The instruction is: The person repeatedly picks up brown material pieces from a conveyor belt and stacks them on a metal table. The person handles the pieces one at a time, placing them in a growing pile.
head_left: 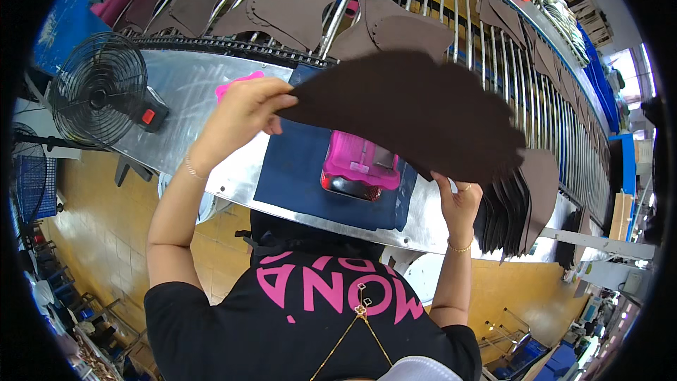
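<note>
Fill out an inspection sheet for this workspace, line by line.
Surface: silver metal tabletop, with a dark blue flat mat on it.
Work pieces: dark brown, curved, flat material held above the mat; layer count unclear.
Clutter: bright pink plastic tray over the mat; black wire-caged fan at left; dark flat layered pieces at right.
Grip: left hand pinches the material's pointed end; right hand at its lower edge, partly hidden.
Cables: nothing clearly seen.
Surroundings: metal-barred rack bearing brown flat pieces; yellowish floor.

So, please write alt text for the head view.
A person's left hand and right hand hold dark brown material up over a metal table with a blue cloth and a pink item. Brown pieces lie on a rack behind; a fan stands at left.
</note>
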The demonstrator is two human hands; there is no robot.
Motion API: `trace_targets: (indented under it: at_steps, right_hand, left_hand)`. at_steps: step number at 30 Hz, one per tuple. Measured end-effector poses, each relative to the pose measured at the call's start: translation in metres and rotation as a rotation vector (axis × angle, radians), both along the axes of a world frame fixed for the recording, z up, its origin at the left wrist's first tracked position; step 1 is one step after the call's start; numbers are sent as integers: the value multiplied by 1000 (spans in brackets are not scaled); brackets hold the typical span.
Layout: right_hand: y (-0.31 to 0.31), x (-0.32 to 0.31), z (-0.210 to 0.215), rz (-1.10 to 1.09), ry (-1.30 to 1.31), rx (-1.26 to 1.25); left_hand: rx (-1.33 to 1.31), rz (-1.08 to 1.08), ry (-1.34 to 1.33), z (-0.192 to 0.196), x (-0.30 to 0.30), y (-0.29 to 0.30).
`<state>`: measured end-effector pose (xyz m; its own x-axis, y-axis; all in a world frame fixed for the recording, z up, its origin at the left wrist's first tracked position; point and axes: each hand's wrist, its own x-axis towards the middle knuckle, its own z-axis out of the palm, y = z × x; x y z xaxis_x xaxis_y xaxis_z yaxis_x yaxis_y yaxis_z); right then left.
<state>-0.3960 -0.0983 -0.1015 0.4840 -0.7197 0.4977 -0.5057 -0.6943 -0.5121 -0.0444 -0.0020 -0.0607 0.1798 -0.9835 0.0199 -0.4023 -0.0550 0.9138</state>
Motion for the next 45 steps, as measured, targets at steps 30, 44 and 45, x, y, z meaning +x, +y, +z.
trace_targets:
  at_steps: [30, 44, 45]
  right_hand:
    - [-276, 259, 71, 68, -281, 504]
    - [-458, 577, -158, -188, -249, 556]
    - [-453, 581, -159, -203, -212, 555]
  left_hand:
    - [-429, 567, 373, -69, 124, -29]
    - [-288, 564, 383, -96, 147, -20]
    - [-279, 570, 383, -96, 147, -20]
